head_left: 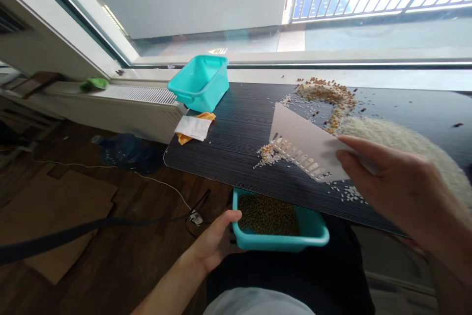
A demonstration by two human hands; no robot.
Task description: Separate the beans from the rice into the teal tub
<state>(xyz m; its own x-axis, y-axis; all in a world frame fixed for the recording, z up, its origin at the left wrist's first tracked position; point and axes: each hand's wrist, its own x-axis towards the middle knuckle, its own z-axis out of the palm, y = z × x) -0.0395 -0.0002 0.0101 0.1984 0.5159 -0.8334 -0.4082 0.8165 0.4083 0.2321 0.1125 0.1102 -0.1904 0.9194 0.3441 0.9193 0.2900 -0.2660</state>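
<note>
While my left hand [216, 241] grips the rim of the teal tub [317, 230] of greenish beans, held just under the surface [236, 123] edge, my right hand [400, 185] clasps the toothed white scraper [308, 145] over scattered rice. I judge the sorting partly done: the rice heap [401, 140] and corn kernels [328, 91] remain. Open room lies left, toward the empty teal tub [201, 81]

1 head view looks forward and down, close over the table [236, 123].
</note>
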